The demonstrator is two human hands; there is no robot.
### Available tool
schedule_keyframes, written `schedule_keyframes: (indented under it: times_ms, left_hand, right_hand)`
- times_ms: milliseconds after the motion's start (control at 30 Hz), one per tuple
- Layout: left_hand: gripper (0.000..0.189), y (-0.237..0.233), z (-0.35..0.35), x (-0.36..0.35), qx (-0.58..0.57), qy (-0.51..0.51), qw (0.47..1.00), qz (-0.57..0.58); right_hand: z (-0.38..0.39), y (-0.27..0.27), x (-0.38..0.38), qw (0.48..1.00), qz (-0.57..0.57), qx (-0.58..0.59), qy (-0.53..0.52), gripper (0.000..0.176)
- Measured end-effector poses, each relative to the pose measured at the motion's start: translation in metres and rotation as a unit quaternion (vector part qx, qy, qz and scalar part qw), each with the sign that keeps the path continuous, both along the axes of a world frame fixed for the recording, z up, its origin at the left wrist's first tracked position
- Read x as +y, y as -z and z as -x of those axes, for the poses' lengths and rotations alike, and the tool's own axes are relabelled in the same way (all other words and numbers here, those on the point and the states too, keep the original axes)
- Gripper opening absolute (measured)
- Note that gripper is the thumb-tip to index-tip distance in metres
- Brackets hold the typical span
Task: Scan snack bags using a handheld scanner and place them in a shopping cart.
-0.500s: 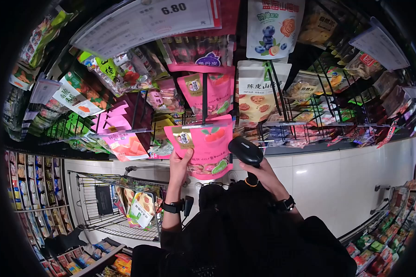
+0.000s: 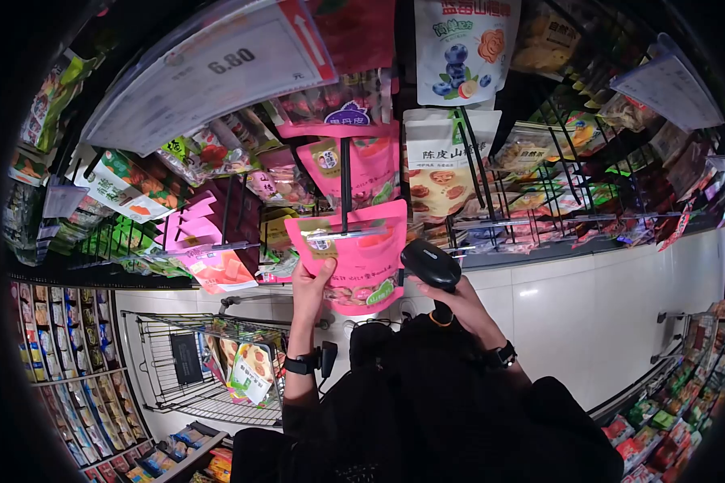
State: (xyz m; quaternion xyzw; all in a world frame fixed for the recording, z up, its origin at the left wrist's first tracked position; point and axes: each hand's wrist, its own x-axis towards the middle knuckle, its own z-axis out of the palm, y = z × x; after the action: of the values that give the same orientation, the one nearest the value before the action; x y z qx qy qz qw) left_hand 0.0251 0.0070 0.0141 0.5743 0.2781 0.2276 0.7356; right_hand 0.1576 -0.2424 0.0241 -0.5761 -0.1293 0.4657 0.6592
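My left hand (image 2: 312,294) grips the left side of a pink snack bag (image 2: 358,266), its thumb lying on the front. A gold label and a picture of red fruit show near the bag's top, partly behind the clear tag at the end of a black display hook (image 2: 345,181). A black handheld scanner (image 2: 431,264) is in my right hand (image 2: 463,310), fingers wrapped round its handle. The scanner's head sits just right of the bag's lower right edge. Behind, a matching pink bag (image 2: 358,165) hangs on the rack.
A wire shopping cart (image 2: 157,394) with several snack bags stands at lower left. Hanging packets and price tags (image 2: 209,72) fill the rack ahead. A beige bag (image 2: 449,161) hangs right of the pink ones. More stocked shelves (image 2: 685,402) line the lower right.
The view has tilted and shifted slightly, and the large price sign sits farther left. The hook's clear tag now overlaps the held bag's upper part. Both hands keep their holds.
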Motion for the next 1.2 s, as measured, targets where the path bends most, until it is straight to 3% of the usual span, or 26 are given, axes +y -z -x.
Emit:
schedule_keyframes:
  times_ms: [167,667,767,867,1000,1033,1133,1200]
  left_hand:
    - [0.031,-0.006,-0.003,-0.001,0.004,-0.002,1.000,-0.007]
    - [0.025,-0.003,-0.026,0.008,0.028,-0.003,0.999,-0.023]
    - [0.028,0.021,-0.038,0.027,0.042,-0.005,0.996,-0.075]
    - [0.028,0.009,-0.063,0.029,0.002,-0.029,0.995,-0.100]
    - [0.026,0.022,-0.091,0.039,-0.017,-0.034,0.999,-0.032]
    - [0.026,0.028,-0.095,0.048,0.010,-0.022,0.999,-0.043]
    - [0.026,0.041,-0.113,0.054,-0.058,-0.068,0.987,-0.132]
    - [0.026,0.045,-0.113,0.056,-0.043,-0.074,0.989,-0.118]
  right_hand:
    - [-0.001,-0.002,0.001,1.000,0.003,0.008,0.022,0.038]
    - [0.002,0.005,-0.004,1.000,-0.009,-0.004,0.023,0.036]
    - [0.003,0.002,-0.008,1.000,0.005,-0.013,0.018,0.034]
    - [0.004,-0.001,-0.010,1.000,0.012,-0.014,0.016,0.035]
    - [0.008,0.000,-0.015,1.000,0.021,-0.013,0.014,0.036]
    - [0.009,0.000,-0.016,1.000,0.023,-0.013,0.015,0.036]
    - [0.014,0.005,-0.021,0.999,0.023,-0.018,0.015,0.036]
    - [0.015,0.006,-0.022,0.999,0.022,-0.020,0.015,0.036]
